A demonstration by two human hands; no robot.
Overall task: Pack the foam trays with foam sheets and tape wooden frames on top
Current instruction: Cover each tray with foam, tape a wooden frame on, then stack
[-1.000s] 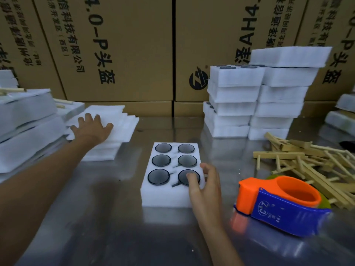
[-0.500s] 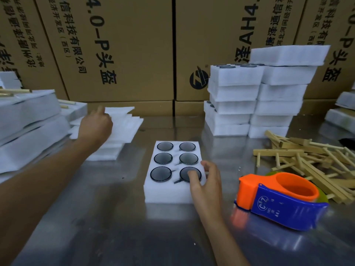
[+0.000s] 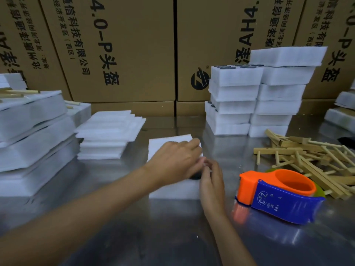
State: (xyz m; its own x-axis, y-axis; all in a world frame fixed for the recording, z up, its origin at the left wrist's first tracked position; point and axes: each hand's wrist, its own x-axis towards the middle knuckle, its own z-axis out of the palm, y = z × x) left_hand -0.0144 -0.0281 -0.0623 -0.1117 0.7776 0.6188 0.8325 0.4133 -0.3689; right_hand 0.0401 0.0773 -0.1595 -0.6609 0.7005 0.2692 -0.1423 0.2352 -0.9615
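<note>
A white foam tray (image 3: 172, 191) lies on the steel table in front of me. A thin white foam sheet (image 3: 165, 145) covers most of its top; one dark round lens (image 3: 195, 177) still shows at the near right. My left hand (image 3: 172, 160) lies across the sheet and holds it, fingers pointing right. My right hand (image 3: 211, 181) grips the tray's near right corner, its curled fingers meeting the left hand's fingertips. A loose heap of wooden frames (image 3: 307, 156) lies to the right. An orange and blue tape dispenser (image 3: 278, 192) stands beside my right hand.
A pile of foam sheets (image 3: 109, 131) sits at the left centre. Taller stacks of packed trays (image 3: 32, 135) fill the far left. Two stacks of foam trays (image 3: 255, 100) rise at the back right, more trays (image 3: 340, 112) at the right edge. Cardboard boxes (image 3: 124, 48) wall the back.
My left hand took a foam sheet from the left pile and brought it right, over the tray, hiding most lenses. My right hand stayed at the tray's near right corner.
</note>
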